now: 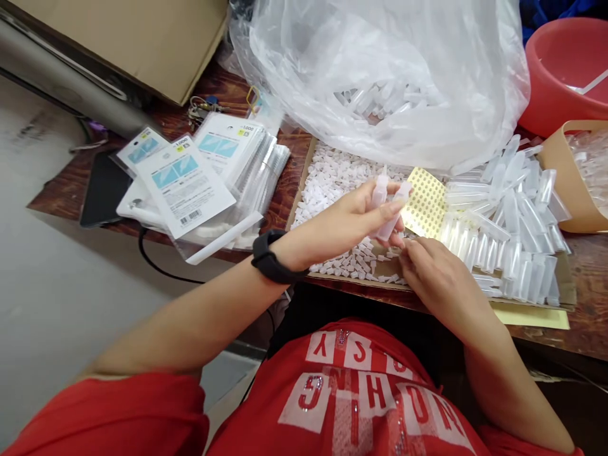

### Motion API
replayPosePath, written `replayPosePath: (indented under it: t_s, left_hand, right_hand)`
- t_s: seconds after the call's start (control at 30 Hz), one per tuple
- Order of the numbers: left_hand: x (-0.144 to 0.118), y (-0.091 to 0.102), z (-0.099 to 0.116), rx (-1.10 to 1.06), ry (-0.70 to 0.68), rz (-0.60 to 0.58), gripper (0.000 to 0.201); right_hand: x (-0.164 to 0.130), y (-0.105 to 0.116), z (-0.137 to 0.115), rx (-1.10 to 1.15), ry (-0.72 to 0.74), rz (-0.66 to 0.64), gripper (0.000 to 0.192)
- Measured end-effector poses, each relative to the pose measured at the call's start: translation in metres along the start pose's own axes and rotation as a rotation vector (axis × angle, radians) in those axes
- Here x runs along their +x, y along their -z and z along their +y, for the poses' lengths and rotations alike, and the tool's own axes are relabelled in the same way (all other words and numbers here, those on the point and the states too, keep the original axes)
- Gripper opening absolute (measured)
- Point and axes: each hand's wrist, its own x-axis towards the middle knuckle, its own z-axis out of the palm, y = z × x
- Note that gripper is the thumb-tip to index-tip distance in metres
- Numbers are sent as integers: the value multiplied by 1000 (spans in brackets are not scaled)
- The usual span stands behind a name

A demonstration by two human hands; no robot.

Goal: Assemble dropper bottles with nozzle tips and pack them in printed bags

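- Our left hand point(354, 220) pinches two small bottles point(380, 193) over the cardboard tray point(567, 288), at two o'clock from our black wristband point(275, 256).
- Our right hand point(441, 278) curls at five o'clock from them; we can't tell if its fingers hold anything.
- They look light, bendy and slippery, so we should hold their sides gently.

The left hand point(363, 215) closes in a grip, the right hand point(439, 275) curled just beside it.
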Motion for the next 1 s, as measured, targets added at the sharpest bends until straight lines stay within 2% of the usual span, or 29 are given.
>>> replayPosePath:
  t_s: [0.07,0.13,0.3,0.37,0.47,0.6,0.8,0.9,1.0]
  left_hand:
    - [-17,0,-7,-210,77,-59,36]
    - [-30,0,-13,-254,117,-93,36]
    - [-54,-2,-20,-11,145,-150,33]
    - [-59,-3,-20,85,122,-158,32]
    - [-64,-5,-21,183,48,-169,34]
    - [-68,-5,-28,368,-146,-170,35]
    - [-75,-9,-44,579,-527,-147,35]
    - [-75,-15,-49,593,-565,-141,35]
    - [-74,-19,-46,570,-488,-152,35]
  right_hand:
    - [1,1,-1,43,-21,72,35]
    - [2,3,-3,141,-66,177,38]
    - [-5,8,-13,615,-240,466,32]
    - [-9,9,-17,783,-269,504,32]
    - [-12,12,-22,910,-262,457,36]
    - [-15,20,-25,899,-190,371,38]
    - [-25,22,-34,910,-42,412,54]
    - [-31,13,-38,866,-43,481,62]
    - [-36,5,-38,804,-69,565,59]
